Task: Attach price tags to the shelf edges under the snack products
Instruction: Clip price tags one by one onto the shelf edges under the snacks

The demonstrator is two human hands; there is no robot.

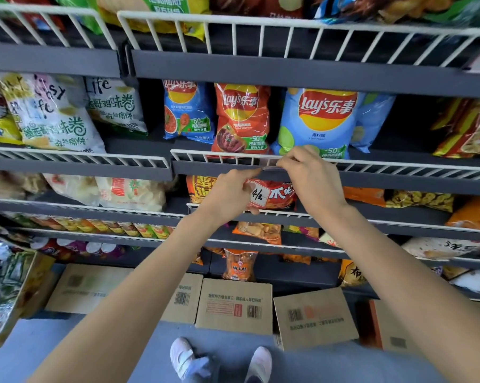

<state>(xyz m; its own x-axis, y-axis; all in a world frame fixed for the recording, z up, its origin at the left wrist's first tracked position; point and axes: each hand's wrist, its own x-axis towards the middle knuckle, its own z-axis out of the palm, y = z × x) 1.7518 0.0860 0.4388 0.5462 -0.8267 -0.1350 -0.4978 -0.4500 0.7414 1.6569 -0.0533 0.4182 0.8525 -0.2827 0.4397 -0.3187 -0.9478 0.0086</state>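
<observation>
A white price tag point(258, 196) with a handwritten number is held in the curled fingers of my left hand point(229, 193), just below the grey shelf edge point(399, 179). A short clear strip point(270, 167), likely tape, is stretched along that edge. My left thumb and forefinger pinch its left end and my right hand point(312, 179) pinches its right end. Above the edge, behind a white wire rail point(222, 154), stand a red Lay's bag point(241, 117) and a light blue Lay's bag point(323, 120). Both forearms reach up from the bottom of the view.
More snack bags fill the shelves above, below and to both sides. A red snack bag point(280, 196) lies just behind the tag. Several cardboard boxes point(234, 305) stand on the floor against the shelf base, close to my white shoes point(182, 356).
</observation>
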